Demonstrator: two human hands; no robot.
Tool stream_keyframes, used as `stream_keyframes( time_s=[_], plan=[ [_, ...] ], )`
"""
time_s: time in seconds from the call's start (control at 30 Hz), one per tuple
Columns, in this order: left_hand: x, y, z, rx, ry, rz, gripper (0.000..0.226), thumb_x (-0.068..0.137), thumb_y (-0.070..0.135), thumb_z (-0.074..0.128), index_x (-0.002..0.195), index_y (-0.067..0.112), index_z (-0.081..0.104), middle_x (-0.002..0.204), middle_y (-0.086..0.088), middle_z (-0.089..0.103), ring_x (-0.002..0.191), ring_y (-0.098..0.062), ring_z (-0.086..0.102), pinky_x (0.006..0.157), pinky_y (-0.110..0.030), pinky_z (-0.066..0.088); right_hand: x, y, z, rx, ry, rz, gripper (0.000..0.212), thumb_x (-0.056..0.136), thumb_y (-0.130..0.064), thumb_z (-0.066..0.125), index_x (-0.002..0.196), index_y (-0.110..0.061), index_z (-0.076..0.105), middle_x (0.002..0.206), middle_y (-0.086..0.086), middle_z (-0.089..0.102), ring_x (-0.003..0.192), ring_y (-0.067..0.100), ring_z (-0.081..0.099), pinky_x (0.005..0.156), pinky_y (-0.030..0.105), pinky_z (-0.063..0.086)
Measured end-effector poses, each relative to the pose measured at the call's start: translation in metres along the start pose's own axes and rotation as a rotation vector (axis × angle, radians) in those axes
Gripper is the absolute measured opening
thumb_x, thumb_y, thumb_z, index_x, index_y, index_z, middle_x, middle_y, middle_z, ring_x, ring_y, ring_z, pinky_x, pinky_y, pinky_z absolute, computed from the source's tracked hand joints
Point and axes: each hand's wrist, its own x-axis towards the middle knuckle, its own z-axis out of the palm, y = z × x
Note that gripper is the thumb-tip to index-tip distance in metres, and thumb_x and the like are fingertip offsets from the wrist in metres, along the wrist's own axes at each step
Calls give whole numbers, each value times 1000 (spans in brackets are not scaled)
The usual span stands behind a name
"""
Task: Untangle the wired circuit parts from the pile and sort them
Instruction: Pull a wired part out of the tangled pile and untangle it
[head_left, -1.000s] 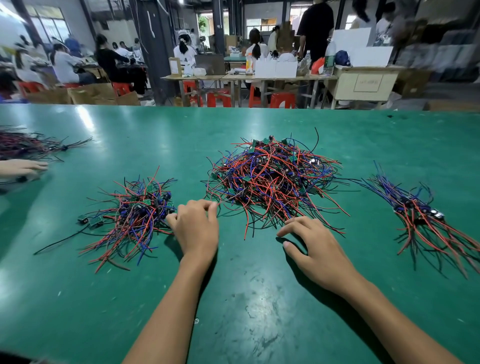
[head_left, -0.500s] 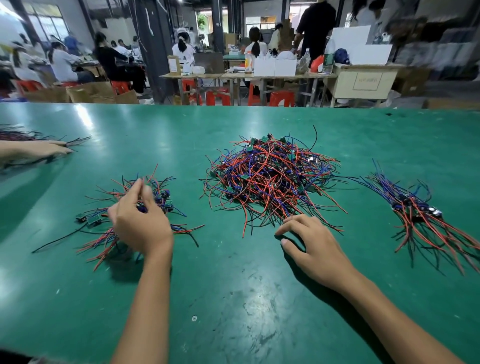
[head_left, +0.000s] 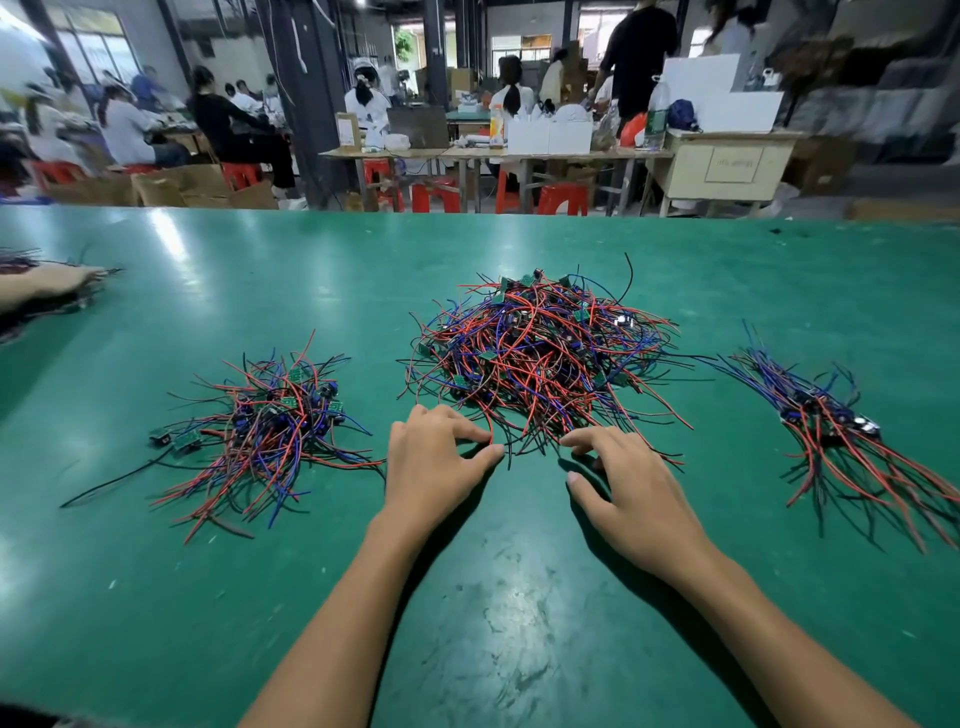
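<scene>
Both bare forearms reach forward side by side, palms turned down. The left hand has its fingers loosely curled, thumb tip close to the forefinger tip. The right hand is spread, its fingers bent and thumb held apart.

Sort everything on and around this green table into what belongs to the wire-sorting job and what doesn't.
Job:
- tangled center pile
- left sorted pile
- right sorted bundle
- left hand
- right hand
- green table

Not the job:
- another person's hand
- red stools
- cardboard boxes
</scene>
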Motion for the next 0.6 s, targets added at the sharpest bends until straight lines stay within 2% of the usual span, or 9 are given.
stream_keyframes(
  time_s=[0.07,0.13,0.2,0.27,0.33,0.43,0.47,0.53,0.6],
  plan=[
    [-2,0,-3,-61,-15,-39,11,83,44,76,90,35,80,98,12,73,99,-16,61,95,-38,43,0,0,0,-13,-6,-5,29,95,-27,63,123,-27,59,117,-12,60,108,11,50,97,32,39],
    [-5,3,-5,-98,-28,-93,7,85,39,76,88,34,80,95,9,76,94,-16,67,94,-39,49,0,1,-1,-16,-5,-2,28,95,-27,63,123,-27,59,117,-12,60,108,11,50,97,32,39],
    [-6,5,-7,-221,-42,-137,5,85,35,77,86,32,81,79,6,75,72,-4,65,76,-27,51,0,0,-1,-7,-1,-3,28,95,-27,63,123,-29,59,115,-14,60,108,10,50,96,31,40],
    [-5,8,-13,-501,-91,-180,3,84,28,81,81,28,82,59,-1,65,51,-1,52,60,-20,45,-1,-1,-1,24,31,-15,32,94,-25,64,124,-31,58,112,-14,60,104,5,50,93,30,42],
    [-7,14,-21,-740,-211,-186,4,80,26,85,82,25,83,61,5,68,58,-9,53,62,-24,44,-1,-2,-3,60,101,-43,40,91,-23,67,128,-35,56,106,-16,61,95,1,50,84,27,42],
    [-14,24,-26,-837,-392,-69,14,76,29,88,88,24,83,80,-2,78,70,-7,64,68,-18,50,-3,-6,-3,127,177,-101,53,91,-27,71,137,-39,49,99,-18,61,85,0,52,75,17,41],
    [-16,27,-26,-834,-423,-44,16,75,31,88,90,24,83,81,-8,78,71,-10,64,69,-21,50,-3,-7,-3,177,187,-113,55,91,-28,72,139,-40,48,97,-18,61,83,3,55,75,15,42],
    [-18,29,-23,-824,-472,-24,21,75,35,88,92,25,83,84,-30,70,72,-20,54,71,-33,42,-2,-8,0,272,214,-151,48,91,-23,73,134,-37,57,95,-17,65,80,8,61,76,14,46],
    [-19,28,-20,-853,-516,-29,23,76,37,88,94,23,83,87,-34,68,74,-21,52,75,-34,39,-1,-8,2,318,255,-171,35,90,-13,75,121,-28,70,95,-15,71,81,5,66,78,16,50]
  ],
)
